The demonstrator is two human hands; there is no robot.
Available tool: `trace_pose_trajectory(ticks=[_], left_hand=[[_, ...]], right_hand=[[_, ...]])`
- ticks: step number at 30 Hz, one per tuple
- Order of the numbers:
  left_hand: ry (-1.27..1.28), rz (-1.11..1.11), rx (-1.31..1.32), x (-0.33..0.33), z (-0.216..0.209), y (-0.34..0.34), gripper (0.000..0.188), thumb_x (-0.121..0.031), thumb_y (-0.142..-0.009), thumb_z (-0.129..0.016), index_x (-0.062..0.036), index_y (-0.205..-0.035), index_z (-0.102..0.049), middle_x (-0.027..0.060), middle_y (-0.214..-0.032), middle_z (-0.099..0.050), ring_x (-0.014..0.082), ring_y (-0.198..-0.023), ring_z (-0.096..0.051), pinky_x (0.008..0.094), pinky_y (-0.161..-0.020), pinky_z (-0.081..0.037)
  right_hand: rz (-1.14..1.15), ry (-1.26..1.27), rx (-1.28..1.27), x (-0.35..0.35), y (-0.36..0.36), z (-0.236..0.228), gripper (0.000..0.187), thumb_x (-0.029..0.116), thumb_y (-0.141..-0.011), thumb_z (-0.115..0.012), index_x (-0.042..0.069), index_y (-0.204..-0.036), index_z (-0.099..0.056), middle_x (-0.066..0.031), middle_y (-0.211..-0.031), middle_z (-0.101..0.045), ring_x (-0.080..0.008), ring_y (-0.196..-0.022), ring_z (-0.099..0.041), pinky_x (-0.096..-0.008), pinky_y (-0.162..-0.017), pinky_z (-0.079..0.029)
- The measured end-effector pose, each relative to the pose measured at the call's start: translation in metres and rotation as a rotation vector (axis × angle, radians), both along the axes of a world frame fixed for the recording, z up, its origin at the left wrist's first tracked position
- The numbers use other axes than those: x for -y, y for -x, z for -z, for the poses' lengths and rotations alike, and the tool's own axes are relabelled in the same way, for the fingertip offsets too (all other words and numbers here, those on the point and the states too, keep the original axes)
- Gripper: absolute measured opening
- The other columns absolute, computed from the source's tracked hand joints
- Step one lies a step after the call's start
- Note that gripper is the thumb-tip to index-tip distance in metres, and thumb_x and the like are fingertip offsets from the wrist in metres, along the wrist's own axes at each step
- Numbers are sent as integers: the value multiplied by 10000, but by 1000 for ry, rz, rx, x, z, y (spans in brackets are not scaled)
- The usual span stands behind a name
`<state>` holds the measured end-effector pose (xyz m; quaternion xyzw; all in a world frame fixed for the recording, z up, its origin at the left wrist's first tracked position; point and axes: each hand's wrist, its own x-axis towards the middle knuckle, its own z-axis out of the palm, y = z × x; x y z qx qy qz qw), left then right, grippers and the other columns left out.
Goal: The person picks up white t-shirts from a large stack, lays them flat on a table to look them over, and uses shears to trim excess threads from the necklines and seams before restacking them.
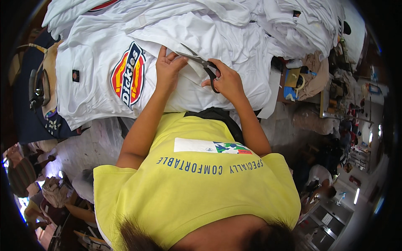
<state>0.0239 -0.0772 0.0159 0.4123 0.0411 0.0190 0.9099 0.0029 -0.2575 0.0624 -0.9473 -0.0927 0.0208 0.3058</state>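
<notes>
A white T-shirt (92,54) with a large red, yellow and blue chest print lies spread in front of me. My left hand (168,70) pinches a fold of its cloth between thumb and fingers. In my right hand (228,81) is a pair of scissors (208,63) with black handles. The blades stand apart, pointing up and left, and their tips lie close to my left fingertips at the cloth. Whether a thread sits between the blades is too small to tell.
More white shirts (301,25) are heaped at the back right. An iron (39,90) stands on the far left. To the right, a table holds a roll of tape (300,82) and beige cloth (315,71). Other people (322,190) are at work behind on both sides.
</notes>
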Motion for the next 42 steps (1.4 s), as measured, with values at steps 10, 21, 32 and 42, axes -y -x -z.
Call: trace_pose_trajectory(ticks=[10, 21, 32, 42], left_hand=[[32, -19, -91, -12, 2, -10, 621, 71, -743, -613, -38, -1285, -331, 130, -1059, -579, 176, -909, -595, 302, -793, -498], [24, -21, -43, -13, 0, -10, 625, 74, -739, -613, -41, -1288, -338, 129, -1041, -584, 173, -901, -594, 285, -772, -507], [19, -41, -32, -21, 5, -17, 589, 72, -741, -613, -33, -1263, -363, 120, -1020, -591, 159, -882, -596, 272, -773, -503], [46, -70, -73, -28, -1, -25, 668, 85, -744, -617, -21, -1309, -276, 119, -1030, -591, 165, -897, -598, 280, -764, -501]], right_hand=[[14, -59, -129, 9, 2, 10, 570, 324, -600, -777, 115, -1080, -550, -111, -701, -599, -250, -610, -592, -350, -553, -436], [-40, 6, -83, -8, -15, -1, 568, 363, -593, -773, 85, -1035, -549, -104, -658, -589, -282, -604, -589, -353, -548, -433], [-39, 24, -74, -19, -23, -6, 627, 382, -553, -787, 108, -1062, -544, -90, -606, -522, -255, -563, -534, -350, -531, -414], [27, -101, -234, -12, -26, 7, 553, 326, -588, -782, 94, -1036, -554, -117, -659, -605, -247, -553, -580, -341, -535, -439]])
